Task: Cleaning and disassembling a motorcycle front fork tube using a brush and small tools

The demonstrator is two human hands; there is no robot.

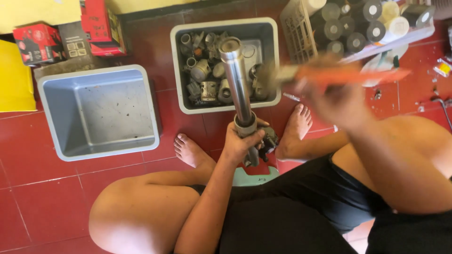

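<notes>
Between two bare feet, left hand (240, 143) wraps its fingers tight around one upright steel tube (237, 80); blurred right hand (332, 96) grips one orange-handled tool (348, 75). Two grey bins (101, 110) sit beyond.

Person seated on tiled floor (42, 197), feet forward. Left hand (240, 143) grips metal tube (237, 80) upright between the feet, tube end up over the bin of metal parts (226, 66) straight ahead. Empty bin (101, 110) to its left, just apart. Cardboard boxes (70, 33) behind the empty bin. Crate of rolls (358, 26) right of the parts bin. Right hand (336, 96) raised right of the tube, holding a blurred tool (348, 75).
</notes>
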